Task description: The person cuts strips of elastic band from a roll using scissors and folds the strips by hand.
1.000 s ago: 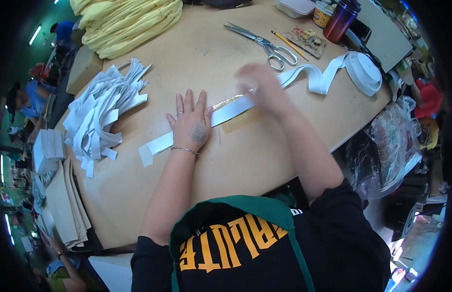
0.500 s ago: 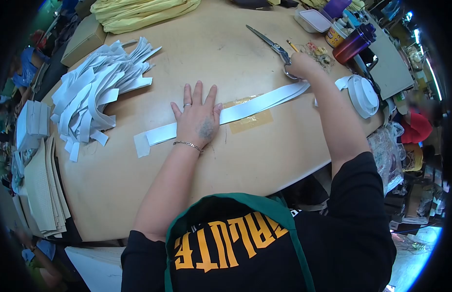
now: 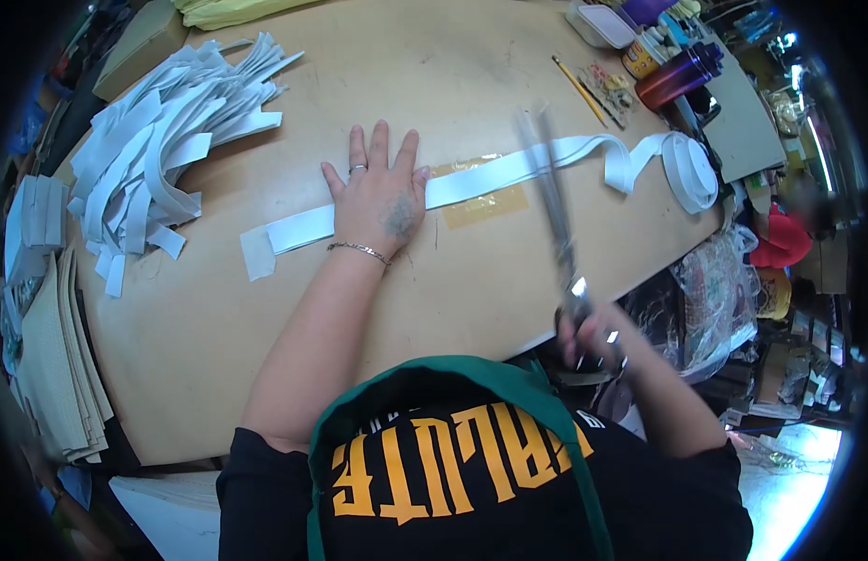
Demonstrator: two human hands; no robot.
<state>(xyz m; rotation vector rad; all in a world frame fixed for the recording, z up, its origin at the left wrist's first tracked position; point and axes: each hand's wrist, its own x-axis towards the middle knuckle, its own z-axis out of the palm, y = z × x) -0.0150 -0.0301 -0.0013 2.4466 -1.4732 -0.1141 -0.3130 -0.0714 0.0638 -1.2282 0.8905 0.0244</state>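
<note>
My left hand [image 3: 378,201] lies flat with spread fingers, pressing a white strip [image 3: 490,178] of flat band onto the table. The band runs right across brown tape [image 3: 487,208] on the tabletop and loops up to a white roll [image 3: 691,174]. Its left end meets a pale piece of tape [image 3: 257,253]. Near the table's front edge, my right hand [image 3: 593,338] is closed round the handles of a pair of scissors [image 3: 576,290]. The blades point away from me towards the band, blurred by motion, apparently a little apart.
A heap of cut white strips [image 3: 163,150] lies at the left. At the back right are a pencil [image 3: 580,91], rubber bands [image 3: 614,84], a purple-red bottle [image 3: 677,77] and a plastic tub [image 3: 600,23]. Stacked sheets [image 3: 65,365] line the left edge.
My right hand has picked up the scissors from the back of the table and drawn them towards me. The band's right part now sags in a loop. My left hand stays in place.
</note>
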